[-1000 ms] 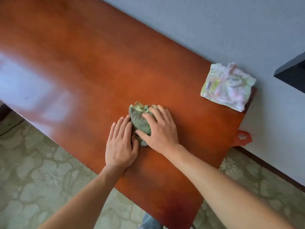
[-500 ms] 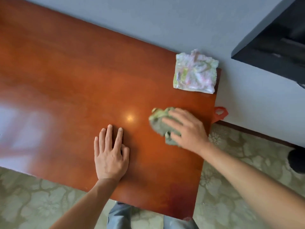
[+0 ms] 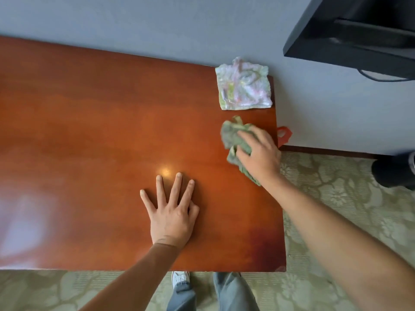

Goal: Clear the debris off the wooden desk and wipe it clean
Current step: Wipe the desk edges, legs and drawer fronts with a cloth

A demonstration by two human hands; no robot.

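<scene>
Green rag [image 3: 234,140], bunched, lay at the wooden desk [image 3: 101,122] right edge, just near of the folded pale cloth [image 3: 243,87]. Had travelled rightward from mid-desk within the last second, meaning the wipe stroke had reached the desk's end. Gripped and pressed down by the right hand [image 3: 258,153], fingers curled over it. Left hand [image 3: 171,212] lay flat, fingers spread, bracing on bare wood. No debris seen, though glare at far left possibly hid some.
</scene>
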